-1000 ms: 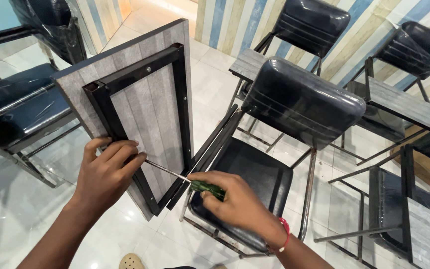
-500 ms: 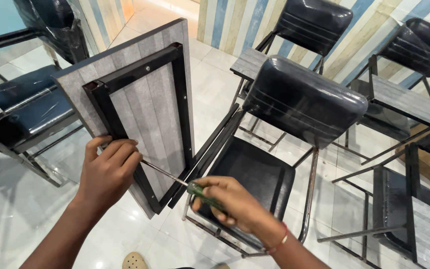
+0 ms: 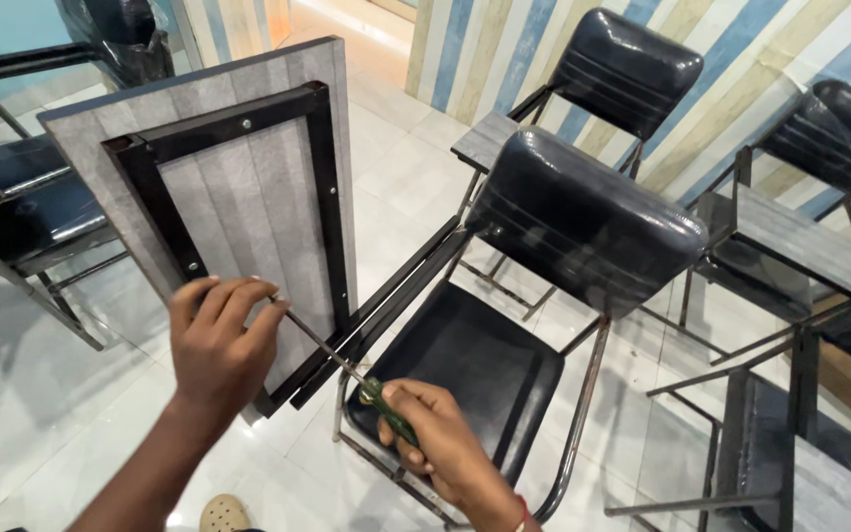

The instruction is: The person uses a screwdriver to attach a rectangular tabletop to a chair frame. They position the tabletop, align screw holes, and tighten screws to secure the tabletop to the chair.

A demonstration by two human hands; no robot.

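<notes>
White floor tiles (image 3: 41, 414) lie underfoot. Left hand (image 3: 217, 340) closes around the screwdriver (image 3: 347, 369) tip at the grey writing board (image 3: 238, 207)'s black frame. Right hand (image 3: 440, 443), now drawn nearer, grips the green handle; contact at the frame is unchanged. Black chair (image 3: 544, 256) stands right.

right hand (image 3: 445, 443) lower on screwdriver (image 3: 352, 372), shaft steeper

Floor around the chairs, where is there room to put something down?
Bare tiles lie left of the left hand, and more behind the writing board. Right of the middle chair, chair legs crowd together.
</notes>
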